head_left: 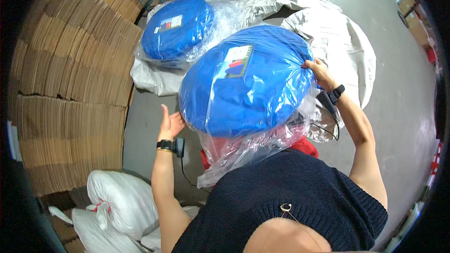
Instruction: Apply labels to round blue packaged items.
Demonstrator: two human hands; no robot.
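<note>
The person held a large blue bundle (243, 82), wrapped in clear plastic, up against the chest, so that it filled the middle of the view. The left hand (169, 124) was pressed to the bundle's lower left side, palm toward it, fingers spread and pointing up, the thumb standing apart; it propped the bundle rather than gripped it. The right hand (320, 71) was at the bundle's upper right edge, its fingers curled and pinching the plastic wrap there. Each wrist carried a black band, and a small black device hung below each one on a thin cord. A printed label (237, 61) lay under the plastic on top of the bundle. Loose clear plastic (243, 147) trailed from the bundle's underside down over the person's dark knitted top (290, 197), with something red (307, 146) showing just behind it. A second blue bundle (177, 28), also bagged in plastic and labelled, lay farther off at the upper left, resting on a pale sack (152, 77). More pale sacking (337, 42) was spread on the grey floor (398, 89) to the right of the held bundle. Stacks of flattened cardboard (70, 89) ran along the left, and tied white bags (119, 201) sat at the lower left, near the left elbow.
</note>
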